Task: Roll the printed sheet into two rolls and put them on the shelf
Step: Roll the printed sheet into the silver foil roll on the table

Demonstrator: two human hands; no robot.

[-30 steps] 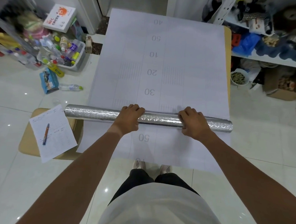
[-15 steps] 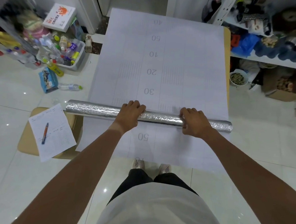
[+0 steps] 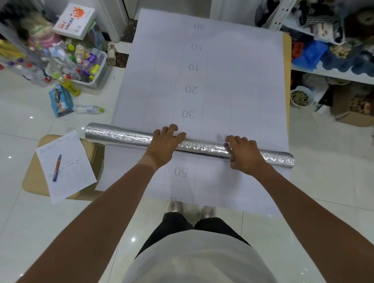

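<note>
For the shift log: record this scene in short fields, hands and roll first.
left hand: palm down on the silver roll
right hand: palm down on the same roll
roll: lies across the printed sheet, near the 50 mark
sheet: flat on the table
side stool: form with pen

Sheet [image 3: 207, 77] on table [image 3: 285, 60] centre frame, roll [image 3: 125, 136] across its lower part, both hands on roll, paper [image 3: 70, 167] with pen [image 3: 57, 167] on stool [image 3: 32, 180] lower left, shelf [image 3: 339, 76] upper right
</note>
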